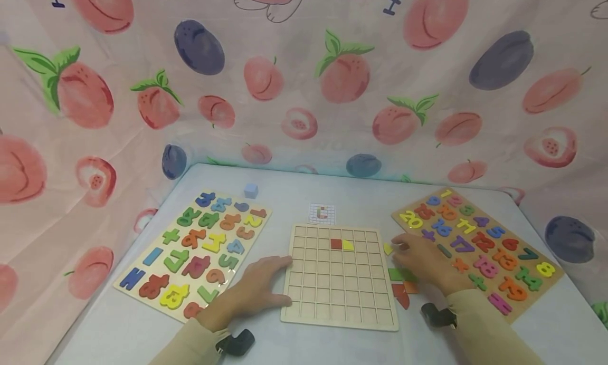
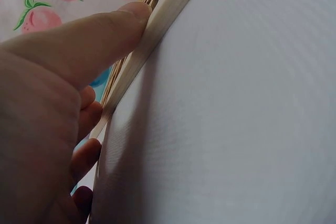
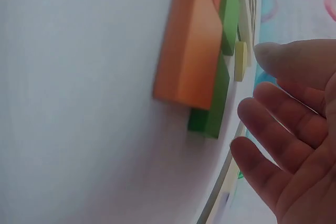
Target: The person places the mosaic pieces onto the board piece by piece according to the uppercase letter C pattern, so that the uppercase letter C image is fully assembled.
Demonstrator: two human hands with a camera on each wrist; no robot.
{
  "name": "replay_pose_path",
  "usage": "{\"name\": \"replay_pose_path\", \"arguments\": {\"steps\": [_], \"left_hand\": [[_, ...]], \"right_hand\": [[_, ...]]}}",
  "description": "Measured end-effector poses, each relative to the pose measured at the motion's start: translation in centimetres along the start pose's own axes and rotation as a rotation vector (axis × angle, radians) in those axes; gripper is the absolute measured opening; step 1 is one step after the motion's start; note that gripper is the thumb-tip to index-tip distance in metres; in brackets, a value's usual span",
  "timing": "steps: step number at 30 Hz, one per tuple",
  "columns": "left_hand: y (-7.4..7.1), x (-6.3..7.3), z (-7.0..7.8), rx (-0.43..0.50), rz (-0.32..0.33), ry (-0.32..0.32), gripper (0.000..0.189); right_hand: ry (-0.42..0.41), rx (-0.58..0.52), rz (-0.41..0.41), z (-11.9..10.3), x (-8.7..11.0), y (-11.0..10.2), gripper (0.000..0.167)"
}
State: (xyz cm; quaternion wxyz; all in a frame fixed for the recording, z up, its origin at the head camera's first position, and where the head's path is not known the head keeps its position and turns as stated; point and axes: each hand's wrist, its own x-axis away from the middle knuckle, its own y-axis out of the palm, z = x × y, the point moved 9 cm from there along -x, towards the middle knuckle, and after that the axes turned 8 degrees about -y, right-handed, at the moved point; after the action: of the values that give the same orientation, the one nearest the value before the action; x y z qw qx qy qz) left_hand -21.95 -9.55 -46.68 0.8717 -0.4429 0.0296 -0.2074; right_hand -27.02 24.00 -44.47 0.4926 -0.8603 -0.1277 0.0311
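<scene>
A wooden grid board point(image 1: 339, 286) lies on the table in the head view, with a red square point(image 1: 336, 243) and a yellow quarter-round-looking piece point(image 1: 348, 245) side by side in an upper row. Against its left edge my left hand point(image 1: 252, 291) rests, thumb and fingers spread, the thumb tip on the rim in the left wrist view. Right of the board, my right hand point(image 1: 420, 259) hovers by a loose yellow piece point(image 1: 388, 248), its fingers loosely bent and holding nothing. Below that hand lie green point(image 1: 395, 274), orange point(image 1: 411, 287) and red point(image 1: 401, 295) pieces, partly hidden.
A number board point(image 1: 159, 266) stands left, partly under the left forearm; another number board point(image 1: 515, 246) lies right, partly behind the right hand. Beyond the grid board is a small pattern card point(image 1: 322, 213). A pale blue cube point(image 1: 250, 191) sits at the back left. Patterned cloth point(image 1: 304, 80) hangs behind.
</scene>
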Motion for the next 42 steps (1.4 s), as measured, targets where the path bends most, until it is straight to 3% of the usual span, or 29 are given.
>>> {"name": "replay_pose_path", "arguments": {"steps": [7,42], "left_hand": [[0.05,-0.01,0.0,0.0,0.001,0.001,0.078],[0.07,0.04,-0.07,-0.012,-0.005,-0.003,0.079]], "right_hand": [[-0.051,0.058,-0.01,-0.72,-0.3,0.11,0.04],[-0.01,0.034,-0.043,-0.65,-0.42,0.93,0.041]]}}
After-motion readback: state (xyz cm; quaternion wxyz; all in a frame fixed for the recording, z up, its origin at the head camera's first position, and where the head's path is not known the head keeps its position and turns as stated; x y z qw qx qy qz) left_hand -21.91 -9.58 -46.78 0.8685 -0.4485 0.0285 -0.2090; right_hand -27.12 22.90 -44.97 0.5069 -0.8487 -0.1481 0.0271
